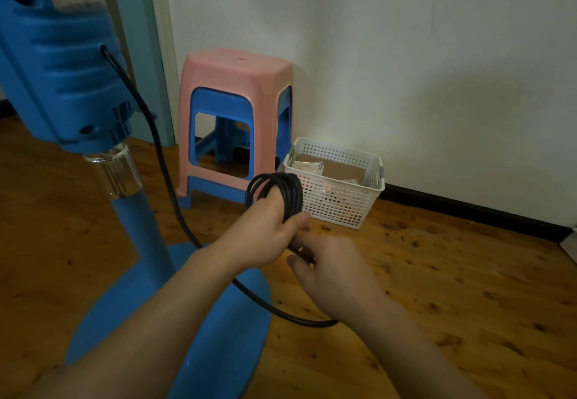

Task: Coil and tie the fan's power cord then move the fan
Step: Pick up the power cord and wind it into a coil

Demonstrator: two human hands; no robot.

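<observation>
A blue pedestal fan (pixel 62 64) stands on the wooden floor (pixel 452 289) at the left, its round base (pixel 218 336) spreading under the person's forearms and its pole joined to the motor housing by a clear collar (pixel 114 170). The black power cord (pixel 162 161) leaves the back of the housing, drops beside the pole, sweeps low over the base and curves back up toward the hands.

The left hand (pixel 265 236) holds a coil (pixel 281 192) of several loops of the cord, the loops wound round its fingers and standing up above the knuckles, with the thumb pressed against the strands. The right hand (pixel 331 270) is just beside it, touching it, fingers curled round the cord where it runs out of the coil; the exact pinch is hidden by the back of the hand. The slack part of the cord passes under the right wrist.

Behind the hands, against the white wall (pixel 406 70), a pink plastic stool (pixel 237 111) sits stacked over a blue stool (pixel 218 136). Just beside them to the right, on the floor by the black skirting, is a white perforated basket (pixel 337 199) holding cardboard and paper packets.
</observation>
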